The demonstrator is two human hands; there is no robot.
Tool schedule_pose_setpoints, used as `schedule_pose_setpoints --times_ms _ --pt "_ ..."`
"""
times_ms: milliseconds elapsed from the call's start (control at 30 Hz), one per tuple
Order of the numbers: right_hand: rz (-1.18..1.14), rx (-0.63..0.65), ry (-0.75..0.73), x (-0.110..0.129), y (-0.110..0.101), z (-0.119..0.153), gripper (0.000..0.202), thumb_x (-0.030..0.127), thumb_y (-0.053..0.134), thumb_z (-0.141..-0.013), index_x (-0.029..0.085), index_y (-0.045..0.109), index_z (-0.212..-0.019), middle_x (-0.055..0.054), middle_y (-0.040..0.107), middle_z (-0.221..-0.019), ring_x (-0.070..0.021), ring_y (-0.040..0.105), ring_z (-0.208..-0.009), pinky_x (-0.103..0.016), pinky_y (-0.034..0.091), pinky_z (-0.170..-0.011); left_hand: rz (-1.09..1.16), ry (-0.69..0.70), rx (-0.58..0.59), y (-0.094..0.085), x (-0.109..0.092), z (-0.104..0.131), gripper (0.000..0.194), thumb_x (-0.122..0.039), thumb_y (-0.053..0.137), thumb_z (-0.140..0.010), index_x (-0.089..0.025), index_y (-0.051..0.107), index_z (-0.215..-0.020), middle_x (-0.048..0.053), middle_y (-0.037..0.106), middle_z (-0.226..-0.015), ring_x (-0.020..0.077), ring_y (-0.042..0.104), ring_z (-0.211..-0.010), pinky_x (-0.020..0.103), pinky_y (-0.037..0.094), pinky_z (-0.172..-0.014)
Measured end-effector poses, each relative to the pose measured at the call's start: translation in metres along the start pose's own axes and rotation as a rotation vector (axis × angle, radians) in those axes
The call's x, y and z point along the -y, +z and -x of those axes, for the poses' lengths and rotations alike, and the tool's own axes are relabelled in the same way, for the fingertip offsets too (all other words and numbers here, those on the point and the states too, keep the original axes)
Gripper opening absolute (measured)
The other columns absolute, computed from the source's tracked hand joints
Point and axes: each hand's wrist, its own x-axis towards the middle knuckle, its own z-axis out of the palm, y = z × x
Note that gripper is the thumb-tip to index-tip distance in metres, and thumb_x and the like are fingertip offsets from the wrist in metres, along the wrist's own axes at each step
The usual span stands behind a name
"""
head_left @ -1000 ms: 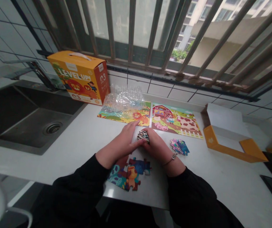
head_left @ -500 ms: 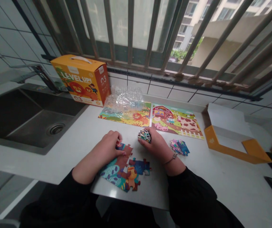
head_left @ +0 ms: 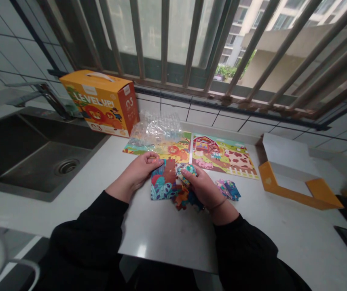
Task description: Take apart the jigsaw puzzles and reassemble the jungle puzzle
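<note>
My left hand [head_left: 144, 169] pinches the upper left edge of a joined puzzle section [head_left: 163, 188], thumb on top. This section shows blue-and-white leaves and brown patches. My right hand [head_left: 202, 184] is closed around a small stack of puzzle pieces [head_left: 185, 173], held over the section's right side. The section's right part, orange and dark blue, is partly hidden under that hand. A loose pile of puzzle pieces [head_left: 228, 189] lies on the counter just right of my right hand.
Behind my hands lie a lion picture board [head_left: 176, 151] and a farm picture board [head_left: 222, 155]. Crumpled bubble wrap [head_left: 158, 127] covers part of the former. A yellow carton [head_left: 100, 105] stands beside the sink [head_left: 46, 161]. An opened orange-and-white box [head_left: 295, 184] sits on the right.
The joined puzzle section has shifted up and right and turned, with my left hand on its edge. My right hand still holds the stack, now tilted over the section.
</note>
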Motion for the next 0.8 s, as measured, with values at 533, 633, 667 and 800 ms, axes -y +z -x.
schedule_pose_setpoints --times_ms 533,633,667,800 --pt "-0.147 -0.133 -0.011 -0.010 0.001 -0.002 0.049 0.060 0.087 -0.088 0.026 0.073 -0.120 -0.006 0.082 -0.112 -0.0233 0.078 -0.090 -0.035 0.065 -0.079 -0.151 -0.009 0.288 0.014 0.012 0.012 0.050 -0.059 0.085 -0.089 -0.017 0.078 -0.115 0.012 0.084 -0.109 0.0274 0.079 -0.100 0.040 0.062 -0.092" --pt "-0.136 -0.097 -0.016 -0.011 0.001 -0.002 0.050 0.058 0.087 -0.088 0.026 0.072 -0.123 -0.006 0.082 -0.115 -0.0233 0.078 -0.094 -0.037 0.065 -0.087 -0.120 0.019 0.255 0.013 0.015 0.011 0.051 -0.057 0.085 -0.089 -0.019 0.076 -0.122 0.010 0.083 -0.111 0.0255 0.080 -0.097 0.040 0.062 -0.091" --pt "-0.130 -0.088 -0.020 -0.011 0.001 -0.002 0.051 0.058 0.088 -0.088 0.026 0.072 -0.125 -0.006 0.082 -0.117 -0.0237 0.079 -0.097 -0.038 0.065 -0.092 -0.115 0.034 0.249 0.013 0.016 0.010 0.052 -0.056 0.086 -0.089 -0.019 0.075 -0.124 0.010 0.083 -0.111 0.0242 0.079 -0.094 0.038 0.061 -0.089" --pt "-0.111 -0.089 -0.021 -0.007 0.002 0.000 0.054 0.058 0.088 -0.088 0.025 0.072 -0.127 -0.007 0.081 -0.120 -0.0262 0.079 -0.103 -0.043 0.065 -0.099 -0.119 0.048 0.254 0.015 0.012 0.012 0.051 -0.052 0.086 -0.089 -0.020 0.073 -0.128 0.008 0.083 -0.104 0.0205 0.076 -0.081 0.033 0.060 -0.077"
